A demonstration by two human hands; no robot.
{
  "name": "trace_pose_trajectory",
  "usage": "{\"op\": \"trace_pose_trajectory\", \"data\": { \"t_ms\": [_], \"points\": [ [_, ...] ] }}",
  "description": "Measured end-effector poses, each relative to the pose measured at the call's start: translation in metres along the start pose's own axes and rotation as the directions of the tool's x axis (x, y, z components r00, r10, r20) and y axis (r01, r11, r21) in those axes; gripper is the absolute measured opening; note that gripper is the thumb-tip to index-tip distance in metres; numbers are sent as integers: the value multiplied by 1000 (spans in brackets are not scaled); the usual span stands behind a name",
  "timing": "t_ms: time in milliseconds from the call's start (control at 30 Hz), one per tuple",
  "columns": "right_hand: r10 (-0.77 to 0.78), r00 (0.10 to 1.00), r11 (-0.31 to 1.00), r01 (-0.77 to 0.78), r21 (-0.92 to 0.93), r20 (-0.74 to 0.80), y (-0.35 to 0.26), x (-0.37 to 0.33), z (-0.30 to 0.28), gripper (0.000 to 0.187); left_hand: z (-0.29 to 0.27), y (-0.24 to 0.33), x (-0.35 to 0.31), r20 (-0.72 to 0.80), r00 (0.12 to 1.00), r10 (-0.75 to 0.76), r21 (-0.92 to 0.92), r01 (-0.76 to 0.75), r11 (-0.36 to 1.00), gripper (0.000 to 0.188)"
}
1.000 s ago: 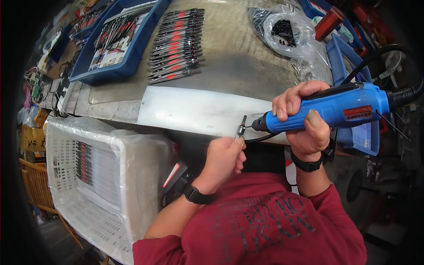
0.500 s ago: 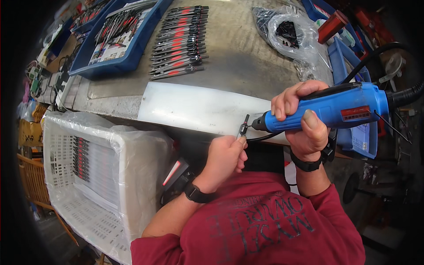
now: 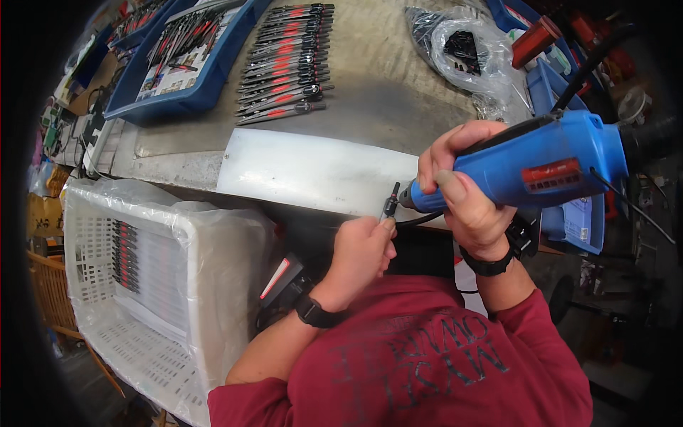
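My left hand [image 3: 363, 245] is closed on a slim tool [image 3: 393, 199] with a black head pointing up; most of its handle is hidden in the fingers. A blue electric screwdriver [image 3: 548, 167] lies almost level in my right hand [image 3: 469, 196], fingers and thumb wrapped round its front. The driver's dark nose meets or nearly meets the side of the black head; whether they touch I cannot tell. Both hands are over the near edge of the bench, by a long white board [image 3: 306, 167]. Farther back lies a row of similar grey, red and black slim tools [image 3: 284, 67].
A blue tray [image 3: 203, 96] of slim tools stands at the far left. Left of me is a white plastic-lined crate [image 3: 188, 235] with more tools inside. A clear bag [image 3: 491, 89] of small black parts, a red block [image 3: 535, 43] and a blue bin [image 3: 601, 231] are at the right.
The screwdriver has moved a little left and closer to the slim tool's head, covering the bit that showed between them. My left hand keeps its grip almost in place.
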State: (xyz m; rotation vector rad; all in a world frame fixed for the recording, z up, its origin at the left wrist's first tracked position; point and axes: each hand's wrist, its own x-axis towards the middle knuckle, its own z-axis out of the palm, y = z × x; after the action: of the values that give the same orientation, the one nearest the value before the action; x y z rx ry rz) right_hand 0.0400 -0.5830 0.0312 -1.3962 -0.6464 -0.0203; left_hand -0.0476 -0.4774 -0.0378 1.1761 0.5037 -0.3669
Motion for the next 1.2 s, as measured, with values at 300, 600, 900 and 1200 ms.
{"op": "trace_pose_trajectory", "data": {
  "t_ms": [300,600,900,1200],
  "points": [
    [-54,981,978,89,-189,185,3,6,5,34,-1,-8,4,-6,1000,25,-58,-26,998,27],
    [8,995,1000,-8,1,95,-5,4,5,34,-1,1,1,7,1000,-21,-45,21,999,24],
    [28,998,997,-33,70,63,-10,5,2,39,-2,-3,2,19,1000,-14,-58,15,998,24],
    [58,997,997,-61,52,53,-8,5,3,39,-2,-3,2,15,1000,-10,-50,10,999,24]
  ]
}}
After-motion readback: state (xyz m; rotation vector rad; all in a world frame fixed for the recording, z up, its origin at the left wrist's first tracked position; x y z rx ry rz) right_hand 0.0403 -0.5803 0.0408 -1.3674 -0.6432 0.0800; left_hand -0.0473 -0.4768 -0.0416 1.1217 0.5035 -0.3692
